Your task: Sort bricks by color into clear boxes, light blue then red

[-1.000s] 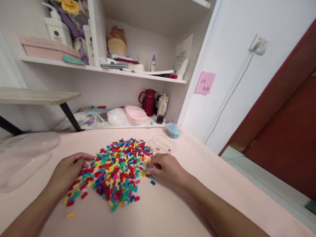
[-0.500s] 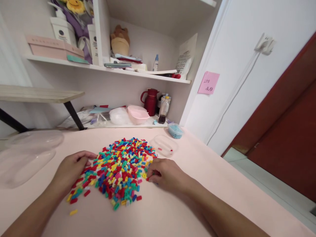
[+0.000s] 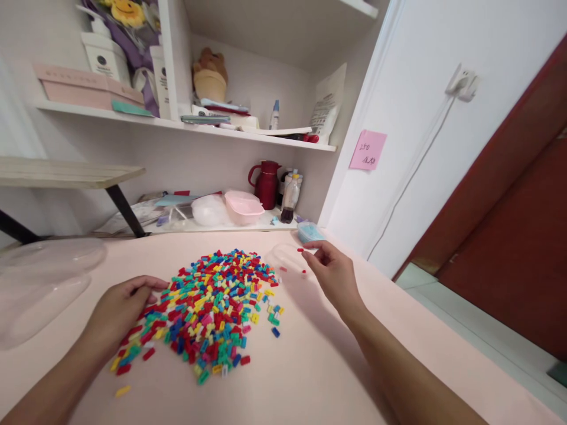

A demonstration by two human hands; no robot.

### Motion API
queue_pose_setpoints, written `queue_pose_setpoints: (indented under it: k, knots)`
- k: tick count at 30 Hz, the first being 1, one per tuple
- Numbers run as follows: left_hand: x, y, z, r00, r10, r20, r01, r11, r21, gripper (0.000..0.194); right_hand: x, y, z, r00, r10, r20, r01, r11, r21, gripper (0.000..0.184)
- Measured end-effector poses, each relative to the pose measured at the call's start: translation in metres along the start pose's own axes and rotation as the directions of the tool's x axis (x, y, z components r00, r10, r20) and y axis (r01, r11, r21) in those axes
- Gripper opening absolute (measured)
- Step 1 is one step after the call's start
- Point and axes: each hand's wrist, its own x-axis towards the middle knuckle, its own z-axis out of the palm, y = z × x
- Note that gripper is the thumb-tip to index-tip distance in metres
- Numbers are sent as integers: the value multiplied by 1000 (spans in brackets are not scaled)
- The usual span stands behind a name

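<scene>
A wide heap of small toy building bricks [image 3: 212, 307] in many colours lies on the pink tabletop. My right hand [image 3: 330, 271] is raised to the right of the heap, thumb and fingers pinched on a small red brick [image 3: 300, 249]. That brick is over a clear shallow plastic container [image 3: 277, 251], in which a couple of red pieces [image 3: 303, 271] show. At the heap's left edge rests my left hand [image 3: 126, 304], its fingers loosely stretched towards the bricks and nothing visible in them.
A small tub of blue bits [image 3: 309, 231] stands just behind my right hand. Clear plastic lids [image 3: 48, 283] lie at the left, below a wooden riser [image 3: 66, 171]. Along the back are a pink bowl [image 3: 243, 206], a red jug [image 3: 267, 186] and bottles [image 3: 290, 198].
My right hand has moved from the heap's right edge up and away to the container, carrying a red brick. Several bricks at that edge are now uncovered. My left hand stays by the heap.
</scene>
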Motion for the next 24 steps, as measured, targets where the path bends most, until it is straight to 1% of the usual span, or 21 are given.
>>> queue_pose_setpoints:
  k: [2,4,6,8,9,10,12,14,17,19,22,24]
  knots:
    - [0,1,0,1000,-16,8,16,1000,-21,38,1,3,0,1000,-4,-21,4,1000,-6,30]
    - [-1,2,0,999,-31,10,31,999,-27,39,-2,2,2,1000,-29,1,29,1000,2,30]
    - [-3,4,0,999,-30,10,30,999,-20,39,-7,-3,6,996,-58,70,57,998,26,25]
    - [-5,7,0,1000,-29,9,29,999,-19,38,-14,-8,11,973,-110,203,99,993,64,22]
    - [-7,8,0,1000,-30,6,30,999,-24,38,-19,-11,14,944,-146,296,125,988,88,20]
    - [-8,9,0,1000,-28,4,28,999,-35,37,-24,-13,17,899,-184,398,151,982,115,19]
    - [-9,11,1,1000,-22,-2,22,998,-57,35,-34,-16,24,778,-251,576,187,968,169,17]
    - [-10,11,2,1000,-17,-6,17,997,-72,34,-43,-16,30,671,-289,683,203,957,205,17]
    - [-10,9,2,1000,-13,-8,13,997,-79,32,-51,-16,36,570,-335,751,236,941,241,23]
    - [-10,8,3,1000,16,-4,-16,996,-84,32,-53,-17,37,514,-378,770,272,923,272,25]
    - [-11,9,3,999,34,-14,-36,996,-87,31,-53,-20,36,447,-429,785,320,896,307,19]
    - [-11,9,3,1000,21,-19,-23,996,-90,31,-53,-21,36,421,-438,794,332,889,314,16]
